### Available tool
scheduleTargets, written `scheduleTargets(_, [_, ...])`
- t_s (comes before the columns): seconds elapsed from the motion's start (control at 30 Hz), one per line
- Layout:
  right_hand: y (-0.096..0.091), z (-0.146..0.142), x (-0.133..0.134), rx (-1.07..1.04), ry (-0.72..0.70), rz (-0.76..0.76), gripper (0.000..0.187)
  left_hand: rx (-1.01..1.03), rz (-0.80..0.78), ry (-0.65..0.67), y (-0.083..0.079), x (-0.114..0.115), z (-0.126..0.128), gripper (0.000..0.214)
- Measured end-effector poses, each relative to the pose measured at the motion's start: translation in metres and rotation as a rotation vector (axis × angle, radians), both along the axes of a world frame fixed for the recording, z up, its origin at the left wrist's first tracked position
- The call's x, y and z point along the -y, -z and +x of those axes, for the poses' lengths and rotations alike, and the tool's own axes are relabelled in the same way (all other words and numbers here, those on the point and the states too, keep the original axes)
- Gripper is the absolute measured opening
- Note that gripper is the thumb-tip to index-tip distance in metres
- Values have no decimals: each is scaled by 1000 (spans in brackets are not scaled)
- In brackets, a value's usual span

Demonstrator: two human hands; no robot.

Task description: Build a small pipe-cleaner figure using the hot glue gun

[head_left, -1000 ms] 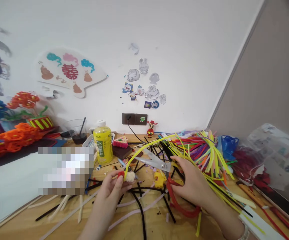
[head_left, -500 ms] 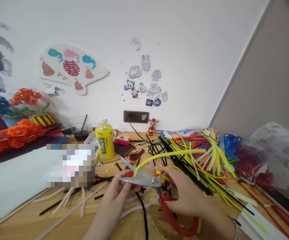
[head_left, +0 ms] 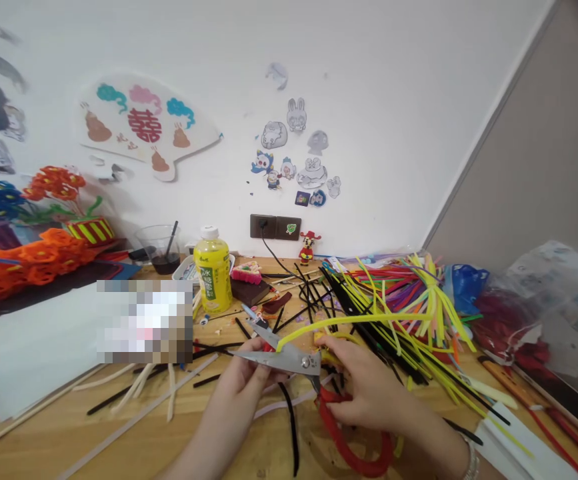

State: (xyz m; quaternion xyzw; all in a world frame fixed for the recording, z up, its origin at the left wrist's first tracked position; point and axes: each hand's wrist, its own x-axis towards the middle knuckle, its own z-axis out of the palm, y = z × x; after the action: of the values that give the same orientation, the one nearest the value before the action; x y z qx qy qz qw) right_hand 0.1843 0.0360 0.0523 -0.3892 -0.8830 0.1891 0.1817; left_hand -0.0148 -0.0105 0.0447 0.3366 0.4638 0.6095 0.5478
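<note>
Across the lower half of the frame, a wooden worktop [head_left: 43, 440] runs beneath a white wall [head_left: 419, 100] bearing a fan-shaped paper decoration [head_left: 143, 123] at upper left. Orange pipe-cleaner flowers [head_left: 33, 273] lie at far left, and a clear plastic bag [head_left: 549, 293] sits at far right. A heap of colored pipe cleaners [head_left: 403, 293] fills the right-middle, with a yellow bottle [head_left: 213, 273] toward the center. Behind that bottle is a white tray [head_left: 183, 272], its contents too unclear to name, and to its left a clear cup [head_left: 159, 250] holds dark liquid and a dark stick. At lower center, the scissors [head_left: 279, 360] are open, their lower blade lying nearly level with its tip toward the left of the frame. A yellow pipe cleaner [head_left: 349, 319] runs rightward from between the blades. The right hand [head_left: 369, 387] is nearer the pivot, its fingers [head_left: 331, 347] closed around the scissors above the red handles [head_left: 353, 443]. The left hand [head_left: 241, 380] is beneath the blade, its fingers [head_left: 251, 353] curled together, though what they hold is hidden.
</note>
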Motion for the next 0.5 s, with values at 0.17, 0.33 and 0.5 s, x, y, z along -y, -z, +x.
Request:
scheduleTargets(0.17, [3,1,0,21,-27,69,52,-22,0,-4,-4,1,2,38])
scheduleTargets(0.33, [-1,3,-3,-104,31,105,43,2,-13,8,-6,0,0,34])
scheduleTargets(0.5, [-4,17,-26,-127,428,158,41,158,-31,51,3,-3,-2,47])
